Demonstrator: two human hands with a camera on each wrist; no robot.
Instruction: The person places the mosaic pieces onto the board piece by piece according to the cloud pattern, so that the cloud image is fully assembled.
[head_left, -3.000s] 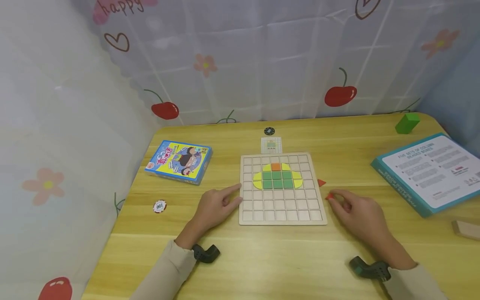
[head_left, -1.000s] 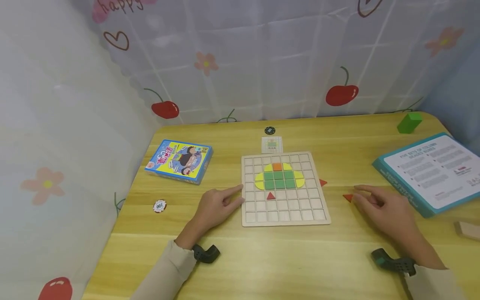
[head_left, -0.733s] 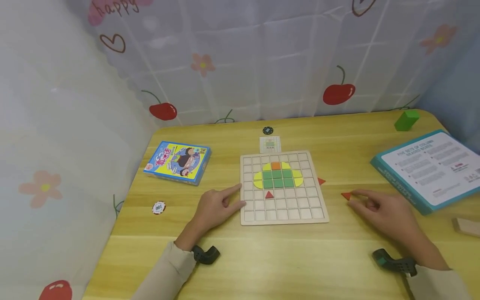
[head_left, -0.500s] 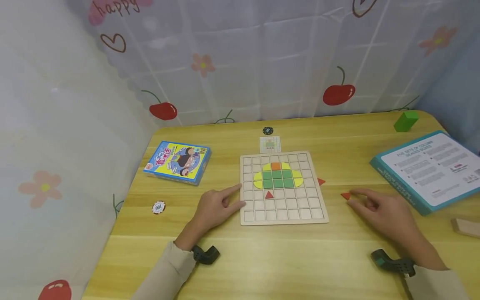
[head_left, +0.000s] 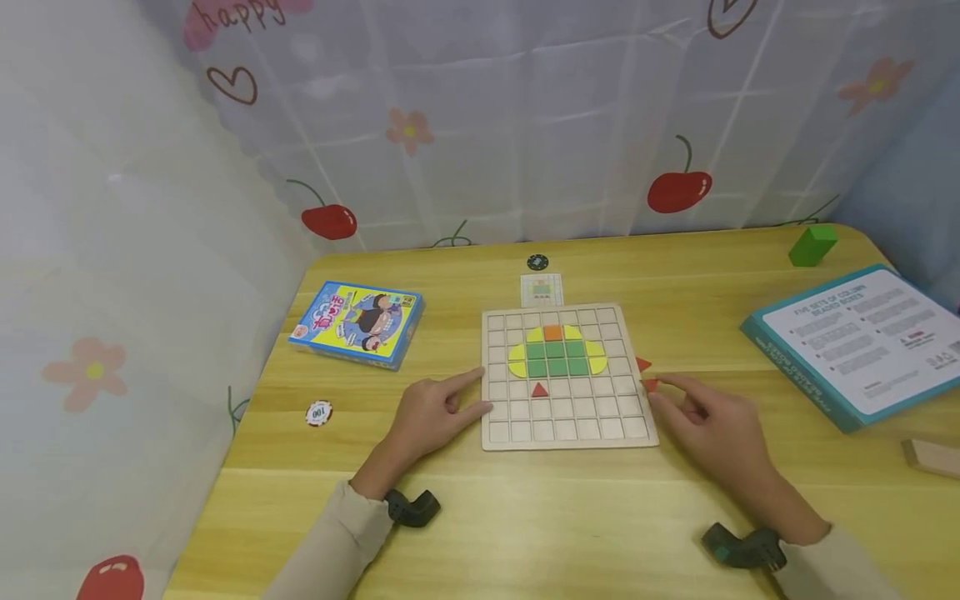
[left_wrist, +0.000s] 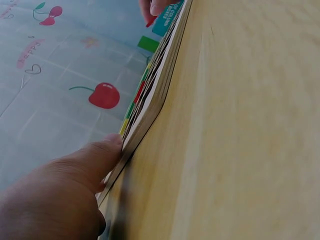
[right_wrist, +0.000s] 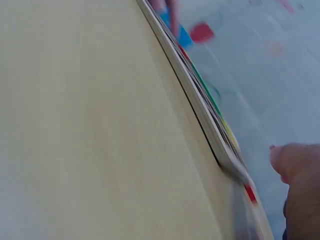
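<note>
Partly hidden under the fingertips of the right hand [head_left: 712, 429], a red triangle [head_left: 650, 384] is showing only its tip at the grid board's [head_left: 570, 433] right edge; the fingers are pinching it. Three red triangles are showing: this one, another [head_left: 642, 364] just above it, and one [head_left: 539, 389] on the board. At centre frame, the left hand [head_left: 433, 414] is resting relaxed against the board's left edge, holding nothing.

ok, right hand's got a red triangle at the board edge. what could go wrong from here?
The right hand pinches a small red triangle by its fingertips; it might slip. A second red triangle lies just beside it and could get knocked. The left hand only rests against the wooden grid board, which may slide.
</note>
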